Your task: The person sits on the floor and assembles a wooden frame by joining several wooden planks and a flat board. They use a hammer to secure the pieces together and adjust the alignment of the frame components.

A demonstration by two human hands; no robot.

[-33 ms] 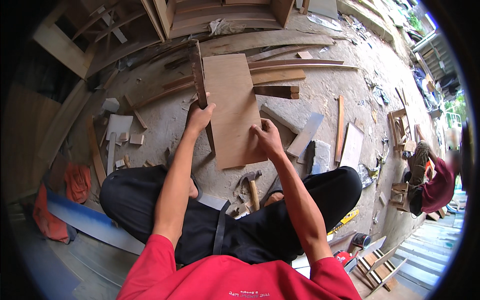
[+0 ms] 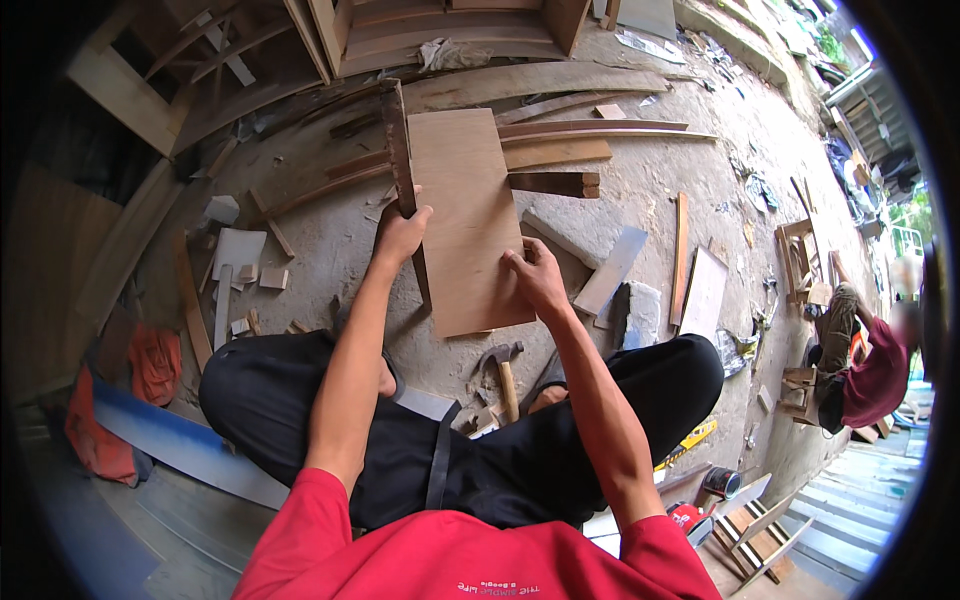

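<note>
A flat rectangular plywood panel [image 2: 462, 225] is held up in front of me, its long sides running away from me. My left hand [image 2: 403, 232] is closed round a narrow dark wooden board [image 2: 396, 140] at the panel's left edge, the thumb lying toward the panel. My right hand [image 2: 537, 272] grips the panel's right edge, thumb and finger bent on its face; the fingers behind are hidden. Another piece of wood [image 2: 555, 184] sticks out to the right from behind the panel. Between my feet lies a claw hammer [image 2: 507, 380] with a wooden handle.
Wooden strips [image 2: 620, 128] and a grey block [image 2: 637, 312] lie on the concrete floor. An open wooden cabinet frame [image 2: 450, 30] stands at the far side. At my left is a handsaw-like blue-white blade [image 2: 180, 430]. Another person [image 2: 872, 370] sits at the far right.
</note>
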